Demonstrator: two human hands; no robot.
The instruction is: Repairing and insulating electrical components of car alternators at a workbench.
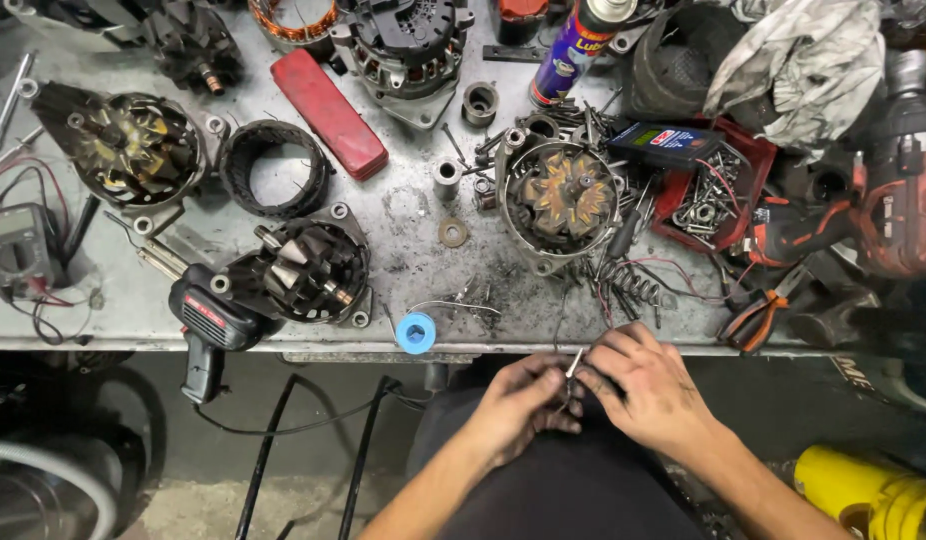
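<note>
Greasy table [413,225] is sprawling above; both hands' fingers [543,385] are pinching a small metal pin [574,363] between them, just below its edge — better keeping that grip snug and steady.

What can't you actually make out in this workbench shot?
- Small metal part between left hand and right hand: too small and finger-covered to identify.
- Red impact driver: partly hidden under the crumpled rag.
- Yellow object: cut off by the corner.
- Multimeter: screen too small.
</note>
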